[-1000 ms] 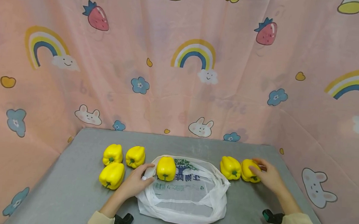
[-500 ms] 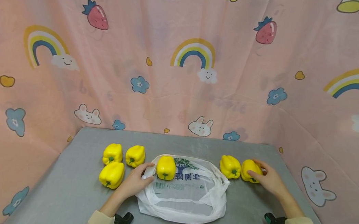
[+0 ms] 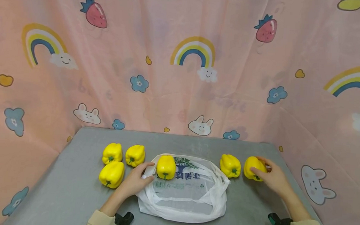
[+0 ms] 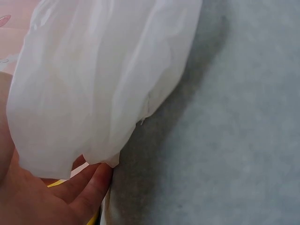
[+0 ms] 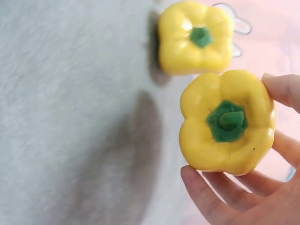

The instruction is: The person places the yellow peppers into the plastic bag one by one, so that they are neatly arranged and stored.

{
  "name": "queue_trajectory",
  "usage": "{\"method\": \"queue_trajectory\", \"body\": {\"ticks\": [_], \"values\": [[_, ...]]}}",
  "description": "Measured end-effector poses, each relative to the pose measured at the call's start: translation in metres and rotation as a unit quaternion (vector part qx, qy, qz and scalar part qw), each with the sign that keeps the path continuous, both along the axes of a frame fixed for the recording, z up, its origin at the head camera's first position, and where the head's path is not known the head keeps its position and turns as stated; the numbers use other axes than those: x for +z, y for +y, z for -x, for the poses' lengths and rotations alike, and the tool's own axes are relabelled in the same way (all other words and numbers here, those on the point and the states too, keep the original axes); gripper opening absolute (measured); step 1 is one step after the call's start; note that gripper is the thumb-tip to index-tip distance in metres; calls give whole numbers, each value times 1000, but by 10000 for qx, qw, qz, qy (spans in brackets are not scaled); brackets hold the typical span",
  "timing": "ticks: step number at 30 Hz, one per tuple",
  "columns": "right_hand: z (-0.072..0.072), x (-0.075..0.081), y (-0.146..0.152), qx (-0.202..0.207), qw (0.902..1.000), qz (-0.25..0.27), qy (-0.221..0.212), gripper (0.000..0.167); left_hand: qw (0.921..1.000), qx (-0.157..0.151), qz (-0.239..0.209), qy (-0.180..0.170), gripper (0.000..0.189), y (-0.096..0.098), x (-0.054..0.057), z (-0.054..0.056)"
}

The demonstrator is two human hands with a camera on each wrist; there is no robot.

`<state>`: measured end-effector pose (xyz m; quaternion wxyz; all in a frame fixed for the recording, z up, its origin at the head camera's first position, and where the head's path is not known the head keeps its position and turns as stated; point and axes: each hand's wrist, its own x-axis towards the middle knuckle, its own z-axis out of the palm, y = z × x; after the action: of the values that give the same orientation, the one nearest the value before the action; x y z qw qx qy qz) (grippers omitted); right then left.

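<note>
Pinching the held pepper (image 3: 252, 168) between thumb and fingers, the grip of the right hand (image 3: 273, 176) sits between two and three o'clock from the white bag (image 3: 181, 214) in the head view. At nine o'clock, the left hand (image 3: 136, 182) holds the bag's rim, presumably because such thin film would slump unsupported. One pepper (image 3: 166, 166) lies within the bag's outline, toward eleven o'clock; whether inside or on top cannot be told. Three peppers (image 3: 111, 174) lie on the desk (image 3: 69, 195) from nine to ten o'clock, a lone pepper (image 3: 230, 166) at two. In the left wrist view, film hides much of the hand, its fingertips showing near seven o'clock. In the right wrist view, the thumb at two o'clock opposes fingers at five to seven, probably to stop the smooth sides slipping. A separate shadow (image 5: 143, 140) suggests it is off the desk.
</note>
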<state>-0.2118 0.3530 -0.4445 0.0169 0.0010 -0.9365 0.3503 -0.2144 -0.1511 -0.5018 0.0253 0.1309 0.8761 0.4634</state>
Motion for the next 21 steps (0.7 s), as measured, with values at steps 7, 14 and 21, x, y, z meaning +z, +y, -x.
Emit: {"method": "queue_trajectory", "body": {"ticks": [7, 14, 21], "values": [[-7, 19, -11, 9, 9996, 100, 279, 76, 10000, 34, 42, -16, 49, 0, 1, 0], [-16, 35, -29, -2, 9992, 188, 347, 77, 10000, 37, 47, -16, 49, 1, 1, -2], [-19, 42, -50, 111, 9974, 189, 689, 72, 9999, 43, 88, 26, 49, 1, 1, -2]]}}
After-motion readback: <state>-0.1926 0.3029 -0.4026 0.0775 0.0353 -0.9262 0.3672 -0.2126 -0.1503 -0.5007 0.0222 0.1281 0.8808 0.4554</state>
